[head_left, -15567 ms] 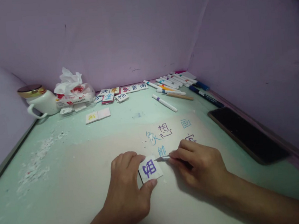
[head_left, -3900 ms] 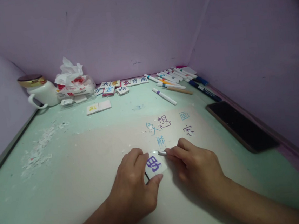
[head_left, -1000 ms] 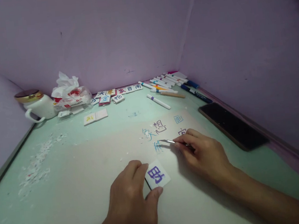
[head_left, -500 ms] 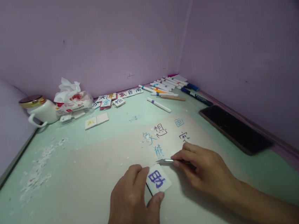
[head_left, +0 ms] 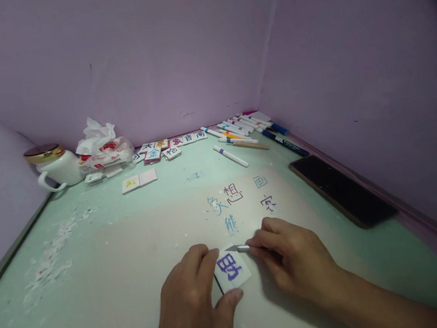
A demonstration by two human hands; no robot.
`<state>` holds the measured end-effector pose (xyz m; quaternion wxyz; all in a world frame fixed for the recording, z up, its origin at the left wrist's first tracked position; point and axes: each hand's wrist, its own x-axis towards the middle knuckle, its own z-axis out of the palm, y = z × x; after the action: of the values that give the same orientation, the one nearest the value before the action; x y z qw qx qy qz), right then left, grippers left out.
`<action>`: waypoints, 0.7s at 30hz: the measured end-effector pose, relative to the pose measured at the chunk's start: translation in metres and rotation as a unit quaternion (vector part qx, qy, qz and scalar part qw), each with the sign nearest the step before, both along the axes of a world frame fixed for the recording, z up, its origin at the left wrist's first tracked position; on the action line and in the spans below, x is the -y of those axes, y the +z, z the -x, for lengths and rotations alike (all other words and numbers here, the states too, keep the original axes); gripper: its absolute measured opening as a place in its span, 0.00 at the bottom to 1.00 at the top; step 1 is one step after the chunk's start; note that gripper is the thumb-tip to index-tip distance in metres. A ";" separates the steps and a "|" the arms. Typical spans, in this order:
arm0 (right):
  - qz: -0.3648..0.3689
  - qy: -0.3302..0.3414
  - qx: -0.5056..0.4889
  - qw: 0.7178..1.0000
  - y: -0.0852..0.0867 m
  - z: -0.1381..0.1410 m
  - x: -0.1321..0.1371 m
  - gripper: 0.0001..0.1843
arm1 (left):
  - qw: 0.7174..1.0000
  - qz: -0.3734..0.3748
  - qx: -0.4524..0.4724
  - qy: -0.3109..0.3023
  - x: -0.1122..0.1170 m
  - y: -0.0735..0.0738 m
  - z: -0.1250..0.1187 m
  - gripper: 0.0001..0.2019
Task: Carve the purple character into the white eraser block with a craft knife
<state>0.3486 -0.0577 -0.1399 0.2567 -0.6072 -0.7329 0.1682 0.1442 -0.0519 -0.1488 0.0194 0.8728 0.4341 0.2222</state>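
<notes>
Between the thumb and fingers of my left hand [head_left: 194, 290] is a small white square tile [head_left: 242, 276] with a purple Chinese character on it. The tile lies near the front of the table, and a dark edge shows along its left side. My right hand [head_left: 292, 255] grips a craft knife [head_left: 242, 248] with a silver handle. Its pointed blade reaches left over the tile's far edge, just above the character; whether it touches the surface I cannot tell. Just beyond the tile, several characters are written in blue and purple on the tabletop [head_left: 142, 259].
White scraps [head_left: 53, 252] are scattered at left. A white mug [head_left: 62, 168] and a tissue pack [head_left: 105, 157] stand at the back left. Lettered tiles [head_left: 152, 154], a blank-and-yellow tile pair [head_left: 140, 181] and markers [head_left: 231, 156] lie along the back. A phone [head_left: 340, 191] rests at right.
The knife tip has moved from beyond the tile's far corner onto its far edge, closer to me. My left hand keeps its hold. The view has shifted slightly.
</notes>
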 end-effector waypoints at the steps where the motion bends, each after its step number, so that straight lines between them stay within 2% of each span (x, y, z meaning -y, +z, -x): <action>1: 0.006 -0.001 0.006 1.000 0.000 0.000 0.000 0.12 | 1.000 -0.005 0.003 0.000 0.000 0.000 -0.001 0.20; 11: -0.018 -0.021 0.047 0.999 -0.002 0.002 0.000 0.11 | 1.000 -0.017 0.023 -0.010 -0.001 0.000 -0.002 0.18; 21: -0.099 -0.038 0.119 0.987 -0.001 0.012 -0.004 0.10 | 0.999 0.008 0.046 -0.022 -0.002 0.001 -0.004 0.17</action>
<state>0.3371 -0.0538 -0.1410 0.2323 -0.6218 -0.7478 0.0114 0.1480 -0.0499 -0.1480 0.0514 0.8710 0.4150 0.2579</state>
